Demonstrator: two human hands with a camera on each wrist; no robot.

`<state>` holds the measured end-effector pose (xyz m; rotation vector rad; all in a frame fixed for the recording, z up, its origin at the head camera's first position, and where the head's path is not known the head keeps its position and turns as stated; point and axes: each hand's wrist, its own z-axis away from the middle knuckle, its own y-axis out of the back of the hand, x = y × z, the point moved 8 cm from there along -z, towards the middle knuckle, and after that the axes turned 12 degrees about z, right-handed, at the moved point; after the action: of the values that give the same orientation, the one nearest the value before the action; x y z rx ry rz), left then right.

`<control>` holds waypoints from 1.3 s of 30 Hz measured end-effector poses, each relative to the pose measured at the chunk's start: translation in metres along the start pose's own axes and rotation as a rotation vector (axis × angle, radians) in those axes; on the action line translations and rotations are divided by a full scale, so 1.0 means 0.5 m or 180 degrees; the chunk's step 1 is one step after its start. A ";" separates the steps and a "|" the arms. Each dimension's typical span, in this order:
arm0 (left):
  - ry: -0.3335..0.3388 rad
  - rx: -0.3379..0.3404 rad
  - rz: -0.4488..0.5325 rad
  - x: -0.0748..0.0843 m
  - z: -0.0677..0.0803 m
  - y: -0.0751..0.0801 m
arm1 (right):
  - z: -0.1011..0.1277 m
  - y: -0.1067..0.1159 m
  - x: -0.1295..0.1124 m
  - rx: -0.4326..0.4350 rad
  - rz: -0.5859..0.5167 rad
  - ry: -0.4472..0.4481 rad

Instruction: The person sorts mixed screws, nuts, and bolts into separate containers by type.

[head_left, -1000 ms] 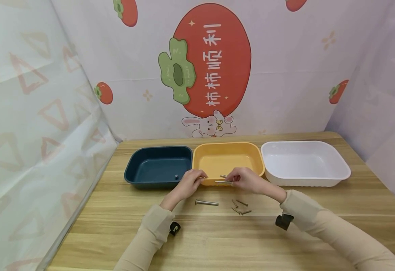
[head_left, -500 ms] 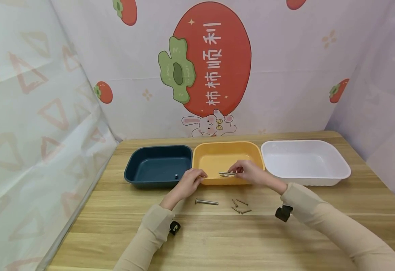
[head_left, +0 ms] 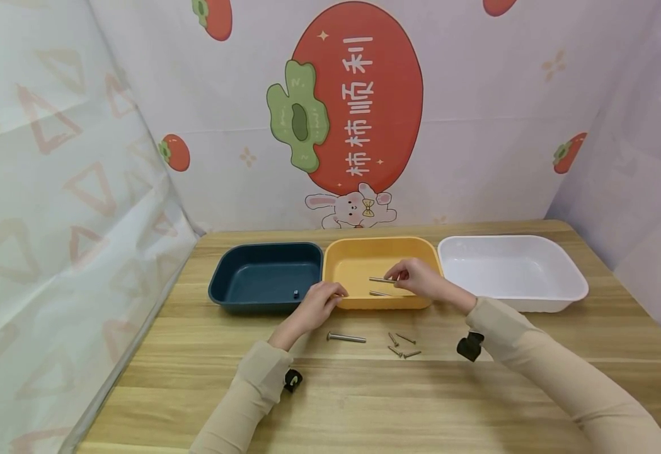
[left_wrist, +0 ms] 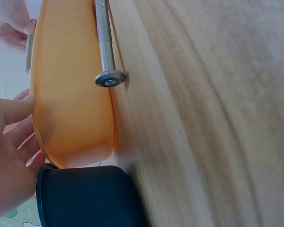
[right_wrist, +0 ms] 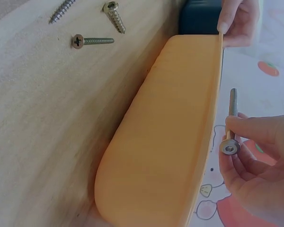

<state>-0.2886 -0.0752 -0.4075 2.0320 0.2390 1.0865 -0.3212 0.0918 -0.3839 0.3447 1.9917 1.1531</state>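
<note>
Pinching a silver bolt [right_wrist: 230, 146] over the yellow bin [right_wrist: 151, 127], that's the right hand [head_left: 419, 279]; left hand [head_left: 319, 303] has its fingers gripping the near rim [right_wrist: 215, 106].

A white backdrop cloth [head_left: 477, 94] is hanging behind the wood-grain table [head_left: 330, 403], displaying a large red persimmon print [head_left: 392, 107] with a green calyx [head_left: 285, 120] and sideways white Chinese characters [head_left: 358, 98]. Beneath, a cartoon rabbit [head_left: 350, 208] is wearing a yellow bow [head_left: 368, 208]. A triangle-patterned white sheet [head_left: 1, 183] is draping down along the left.
</note>
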 end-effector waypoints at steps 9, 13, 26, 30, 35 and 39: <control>0.0078 -0.0028 0.0061 -0.004 -0.001 -0.002 | -0.014 0.016 -0.010 -0.0091 0.0166 -0.0263; 0.0055 -0.0020 0.0044 -0.002 -0.001 -0.001 | -0.017 0.018 -0.005 -0.0065 0.0179 -0.0257; 0.0041 -0.0020 -0.0007 -0.003 -0.001 -0.001 | -0.028 0.019 0.017 0.0033 0.0390 -0.0382; 0.0028 -0.0014 0.0000 -0.002 0.000 -0.001 | -0.026 0.020 0.011 0.0050 0.0410 -0.0343; 0.0049 -0.0013 0.0015 -0.003 0.000 -0.001 | -0.020 0.023 0.002 0.0038 0.0346 -0.0292; 0.0047 -0.0016 0.0016 -0.002 -0.001 -0.001 | -0.016 0.022 -0.005 0.0016 0.0286 -0.0276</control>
<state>-0.2895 -0.0753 -0.4086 2.0216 0.2387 1.1046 -0.3270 0.0917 -0.3714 0.4832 1.9205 1.1693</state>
